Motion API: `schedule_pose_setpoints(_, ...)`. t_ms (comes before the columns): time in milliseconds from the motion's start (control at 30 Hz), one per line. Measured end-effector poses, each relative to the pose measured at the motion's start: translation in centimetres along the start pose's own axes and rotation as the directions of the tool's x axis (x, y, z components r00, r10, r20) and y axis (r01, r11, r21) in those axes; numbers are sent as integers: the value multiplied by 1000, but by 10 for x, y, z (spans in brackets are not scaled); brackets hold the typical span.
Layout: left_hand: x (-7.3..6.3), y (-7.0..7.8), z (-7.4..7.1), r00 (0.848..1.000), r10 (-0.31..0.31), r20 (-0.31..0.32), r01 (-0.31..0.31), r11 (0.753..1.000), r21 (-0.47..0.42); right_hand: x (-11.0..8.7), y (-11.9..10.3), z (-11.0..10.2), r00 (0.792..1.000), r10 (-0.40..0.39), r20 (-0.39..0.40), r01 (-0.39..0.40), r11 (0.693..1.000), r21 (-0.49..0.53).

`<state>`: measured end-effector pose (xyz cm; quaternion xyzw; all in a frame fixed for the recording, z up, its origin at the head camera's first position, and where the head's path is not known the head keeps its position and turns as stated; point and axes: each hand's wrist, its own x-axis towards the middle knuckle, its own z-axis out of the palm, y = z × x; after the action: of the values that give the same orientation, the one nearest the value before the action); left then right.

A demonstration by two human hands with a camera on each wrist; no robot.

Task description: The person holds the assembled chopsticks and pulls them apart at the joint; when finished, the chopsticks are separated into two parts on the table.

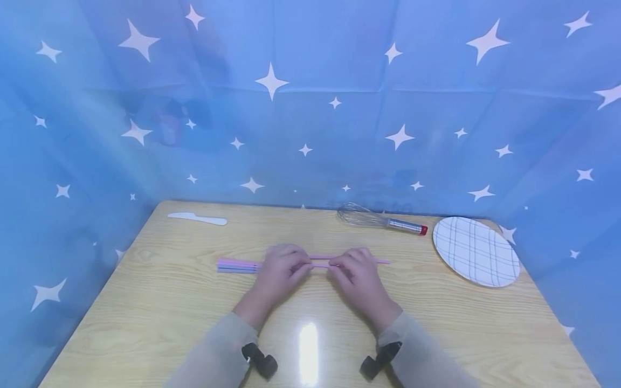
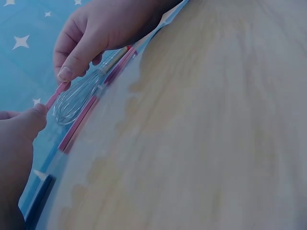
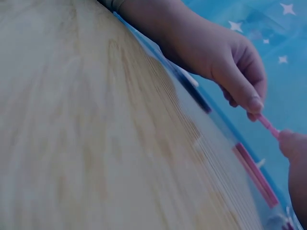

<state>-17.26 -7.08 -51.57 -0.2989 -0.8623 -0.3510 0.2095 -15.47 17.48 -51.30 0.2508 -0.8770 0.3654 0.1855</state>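
Both hands are together over the middle of the table. The left hand (image 1: pixel 283 272) pinches a thin pink chopstick (image 1: pixel 320 265) between thumb and fingers. The right hand (image 1: pixel 356 275) pinches the same stick a short way to the right, and a short stretch of it shows between the two thumbs. Left of the left hand, the ends of pink chopsticks (image 1: pixel 237 262) and blue chopsticks (image 1: pixel 237 270) lie side by side, partly hidden by that hand. In the left wrist view, pink sticks (image 2: pixel 79 123) lie on the table below the held one.
A wire whisk (image 1: pixel 368 217) with a red-tipped handle lies along the back edge. At the back right is a white plate (image 1: pixel 475 251) with a checked pattern, and at the back left a white knife (image 1: pixel 196 217). Behind the wooden table (image 1: pixel 160 302) hangs a blue starred cloth (image 1: pixel 339 124).
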Motion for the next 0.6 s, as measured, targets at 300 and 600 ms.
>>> schedule_pose_setpoints(300, 13, 21, 23, 999, -14, 50, 15, 1000, -15, -16, 17, -22, 999, 21, -44, -21, 1000, -8)
schedule_pose_setpoints(600, 23, 39, 36, 997, 16, 76, -15, 1000, -19, -28, 27, -41, 997, -16, -82, 12, 999, -48)
